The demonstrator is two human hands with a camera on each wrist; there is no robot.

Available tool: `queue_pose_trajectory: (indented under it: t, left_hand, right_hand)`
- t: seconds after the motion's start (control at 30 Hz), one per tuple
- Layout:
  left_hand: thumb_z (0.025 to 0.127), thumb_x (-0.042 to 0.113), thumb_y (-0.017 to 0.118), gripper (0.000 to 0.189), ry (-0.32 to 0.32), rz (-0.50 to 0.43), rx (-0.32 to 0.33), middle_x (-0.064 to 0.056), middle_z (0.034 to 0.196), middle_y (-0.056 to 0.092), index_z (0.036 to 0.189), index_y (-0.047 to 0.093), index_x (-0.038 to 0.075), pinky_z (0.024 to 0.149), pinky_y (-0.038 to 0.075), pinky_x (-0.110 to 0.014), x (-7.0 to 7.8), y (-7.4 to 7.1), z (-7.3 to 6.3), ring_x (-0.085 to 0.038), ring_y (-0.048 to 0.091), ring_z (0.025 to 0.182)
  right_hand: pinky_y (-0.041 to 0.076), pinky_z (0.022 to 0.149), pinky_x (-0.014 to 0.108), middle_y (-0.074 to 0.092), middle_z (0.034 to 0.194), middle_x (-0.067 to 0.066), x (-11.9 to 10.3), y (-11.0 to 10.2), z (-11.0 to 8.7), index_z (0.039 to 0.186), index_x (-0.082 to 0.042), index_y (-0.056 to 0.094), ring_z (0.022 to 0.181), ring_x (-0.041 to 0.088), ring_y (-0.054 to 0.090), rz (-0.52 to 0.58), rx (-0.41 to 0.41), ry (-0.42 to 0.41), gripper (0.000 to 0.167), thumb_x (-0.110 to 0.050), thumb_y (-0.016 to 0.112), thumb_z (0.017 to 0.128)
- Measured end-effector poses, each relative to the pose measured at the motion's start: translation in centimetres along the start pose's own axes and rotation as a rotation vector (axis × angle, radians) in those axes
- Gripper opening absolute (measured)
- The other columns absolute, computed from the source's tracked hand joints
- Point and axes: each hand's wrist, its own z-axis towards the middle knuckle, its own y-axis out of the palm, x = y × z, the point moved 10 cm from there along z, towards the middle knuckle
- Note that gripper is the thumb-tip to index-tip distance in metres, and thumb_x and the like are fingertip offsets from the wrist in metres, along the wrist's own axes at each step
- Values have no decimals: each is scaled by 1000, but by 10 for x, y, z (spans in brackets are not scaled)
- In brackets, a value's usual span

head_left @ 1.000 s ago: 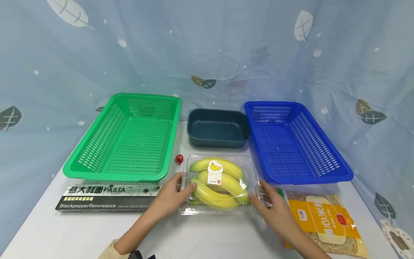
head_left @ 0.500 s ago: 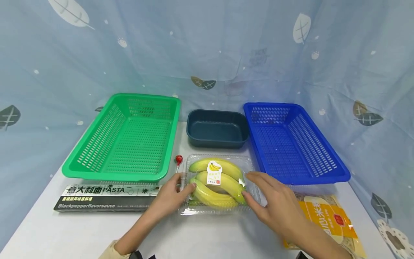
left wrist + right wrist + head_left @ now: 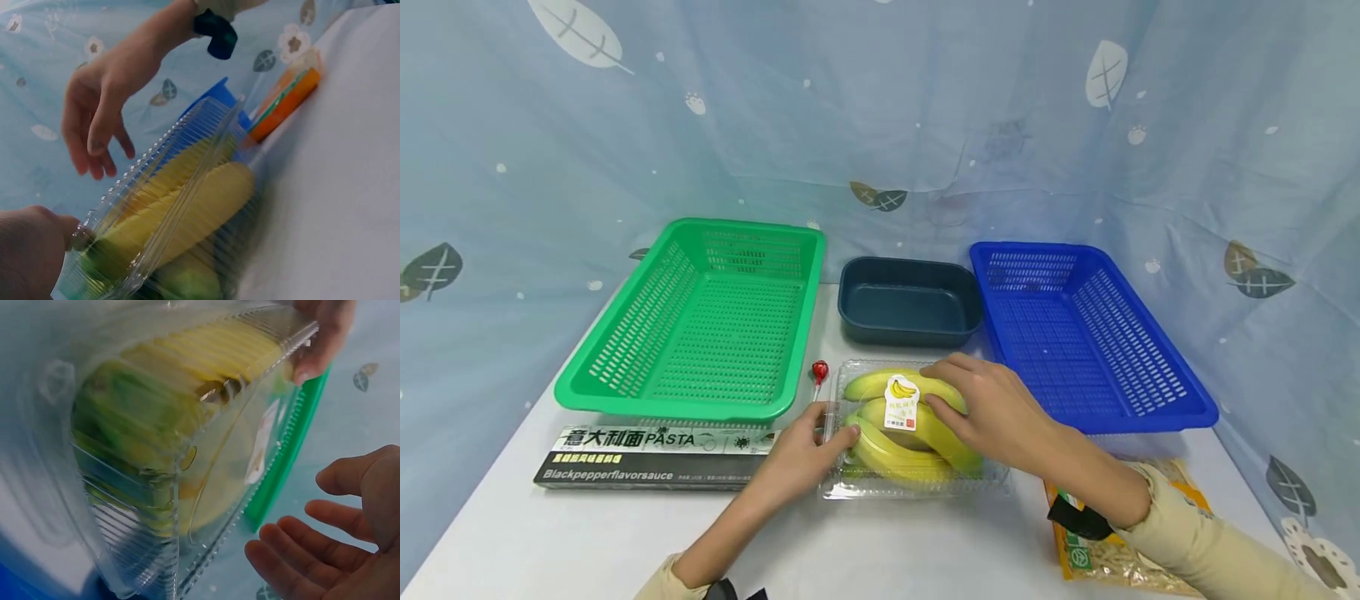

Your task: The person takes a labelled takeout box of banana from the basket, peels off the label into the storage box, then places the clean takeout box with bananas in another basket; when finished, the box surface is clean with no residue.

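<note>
A clear plastic clamshell box (image 3: 994,477) of bananas (image 3: 898,457) sits mid-table, with a white banana-print label (image 3: 901,407) on its lid. My left hand (image 3: 799,452) grips the box's left side, thumb over the lid's edge and fingers down the side. Over the lid's right part hovers my right hand (image 3: 988,408), its fingers loosely bent above the bananas. The right wrist view shows that right hand (image 3: 331,544) spread apart from the box, holding nothing. Its palm side also appears free of the lid in the left wrist view.
Behind the box stands a dark teal tub (image 3: 910,337), between a green basket (image 3: 677,408) and a blue basket (image 3: 1112,421). A red lollipop (image 3: 820,372) lies left of the box. A pasta box (image 3: 640,467) is at front left; a noodle bag (image 3: 1112,558) lies partly under the right forearm.
My right hand has left the box's right edge and moved left and up over the lid. The left hand keeps its grip, and the box stays in place.
</note>
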Motion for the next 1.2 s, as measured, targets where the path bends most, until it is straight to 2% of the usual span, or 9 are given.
queue_pose_trajectory:
  t: [0.1, 0.2, 0.4, 0.7, 0.87, 1.03, 1.2]
  left_hand:
    - [92, 42, 69, 68, -4, 6, 4, -20, 131, 60, 142, 48, 1, 67, 55, -33, 0, 0, 0, -27, 67, 99]
    - [92, 43, 69, 68, -5, 11, 9, -20, 130, 60, 142, 48, 1, 67, 55, -33, 0, 1, 1, -26, 67, 98]
    - [92, 41, 70, 65, 6, -4, 3, -17, 124, 63, 139, 50, 2, 64, 54, -33, 0, 2, 3, -20, 65, 85]
    - [93, 40, 69, 64, 10, -6, 7, -18, 125, 63, 139, 50, 1, 64, 54, -33, 1, 2, 1, -20, 65, 86]
    - [92, 41, 69, 64, 14, -12, 5, -18, 126, 63, 139, 50, 1, 65, 54, -32, 1, 2, 1, -20, 65, 86]
    - [92, 41, 69, 64, 18, -20, 6, -18, 126, 63, 139, 51, 2, 65, 54, -32, 2, 2, 1, -21, 66, 88]
    - [92, 40, 69, 62, 21, -12, 12, -17, 123, 64, 138, 51, 2, 65, 54, -32, 2, 1, 1, -20, 65, 87]
  right_hand:
    - [57, 70, 34, 70, 106, 5, 1, 11, 8, 113, -7, 73, 87, 20, 68, -11, -51, -7, 26, -17, 76, 90]
    - [56, 68, 30, 69, 103, 5, -3, 19, 17, 112, -6, 73, 85, 19, 66, -44, -84, -48, 25, -15, 76, 89]
    - [49, 59, 20, 66, 95, 3, -10, 30, 29, 110, -6, 74, 77, 15, 59, -98, -125, -128, 24, -11, 78, 87]
    - [44, 57, 22, 58, 85, -1, -6, 51, 41, 105, -12, 75, 72, 15, 49, -179, -233, -99, 17, -10, 74, 89]
    - [41, 55, 21, 55, 80, -2, -6, 56, 43, 100, -13, 76, 68, 14, 45, -203, -238, -106, 12, -10, 74, 88]
    - [40, 54, 21, 51, 77, -4, -7, 55, 45, 91, -13, 73, 67, 14, 44, -178, -215, -115, 6, -8, 74, 88]
    - [40, 53, 19, 49, 72, -5, -11, 52, 45, 83, -12, 68, 64, 12, 44, -136, -185, -149, 14, 1, 69, 88]
